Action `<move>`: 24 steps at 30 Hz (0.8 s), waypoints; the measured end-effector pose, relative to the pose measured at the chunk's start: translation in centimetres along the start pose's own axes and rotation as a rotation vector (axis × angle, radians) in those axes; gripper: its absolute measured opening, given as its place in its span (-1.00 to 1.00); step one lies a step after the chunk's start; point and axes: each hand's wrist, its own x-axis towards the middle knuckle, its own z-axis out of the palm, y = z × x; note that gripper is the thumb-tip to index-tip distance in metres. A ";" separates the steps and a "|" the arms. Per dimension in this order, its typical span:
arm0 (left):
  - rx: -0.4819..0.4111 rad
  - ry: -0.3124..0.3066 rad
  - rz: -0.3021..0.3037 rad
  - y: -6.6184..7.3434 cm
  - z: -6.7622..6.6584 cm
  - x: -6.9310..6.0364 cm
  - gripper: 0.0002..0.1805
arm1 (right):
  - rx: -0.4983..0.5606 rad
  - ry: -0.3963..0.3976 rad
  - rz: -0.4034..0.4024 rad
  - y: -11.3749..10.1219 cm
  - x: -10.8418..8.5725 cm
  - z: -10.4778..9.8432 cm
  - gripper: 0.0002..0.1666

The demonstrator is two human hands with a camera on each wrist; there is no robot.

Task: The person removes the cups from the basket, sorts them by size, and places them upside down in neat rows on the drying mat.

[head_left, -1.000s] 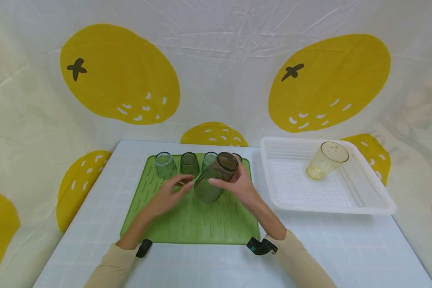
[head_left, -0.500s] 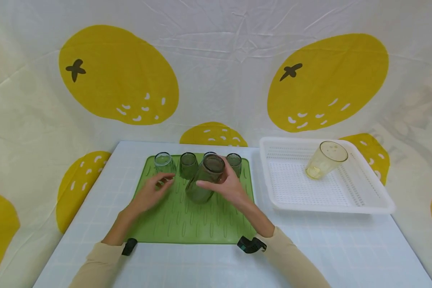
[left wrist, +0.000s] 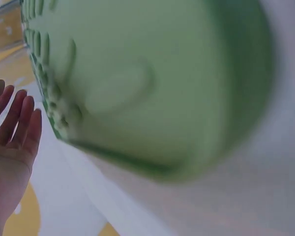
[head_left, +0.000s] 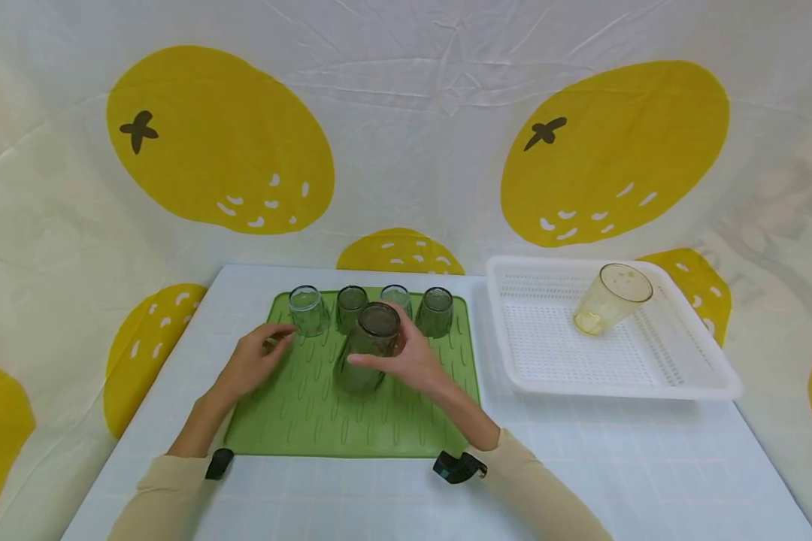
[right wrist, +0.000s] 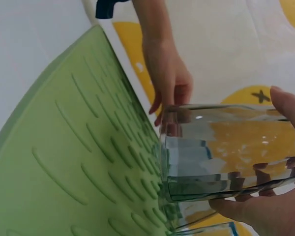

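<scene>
My right hand (head_left: 413,362) grips a tall grey-tinted drinking glass (head_left: 365,352) near its base, thumb on the near side. The glass is upside down and leans, its base up and to the right. Whether its rim touches the green ribbed drying mat (head_left: 406,428) I cannot tell. In the right wrist view the fingers show through the clear wall of the glass (right wrist: 231,147). Over the mat's left edge hovers my left hand (head_left: 252,362), fingers loosely bent with nothing in them, close to a light bluish glass (head_left: 309,314). The left wrist view shows this hand (left wrist: 12,157) holding nothing.
Along the mat's back edge stand upturned glasses: the bluish one, a dark one (head_left: 352,306), a pale one (head_left: 396,297) and a grey one (head_left: 436,314). At right, a white perforated basket (head_left: 521,379) holds a yellow glass (head_left: 605,304), tilted. A fruit-print cloth hangs behind.
My right hand has carried the grey glass left and slightly nearer me, uncovering the back-row glasses. My left hand has drawn away leftward from beside it.
</scene>
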 end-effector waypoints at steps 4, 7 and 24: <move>0.028 0.005 -0.023 -1.0 -0.4 -0.2 -0.75 | 0.002 -0.014 0.003 0.2 0.0 0.5 -0.02; 0.055 -0.004 -0.040 -1.6 -0.8 -0.3 -0.75 | 0.012 -0.035 -0.019 0.3 0.0 0.8 -0.08; 0.073 -0.073 0.049 -3.6 -1.8 -0.4 -0.65 | -0.008 -0.194 -0.076 0.8 -0.4 3.2 -0.03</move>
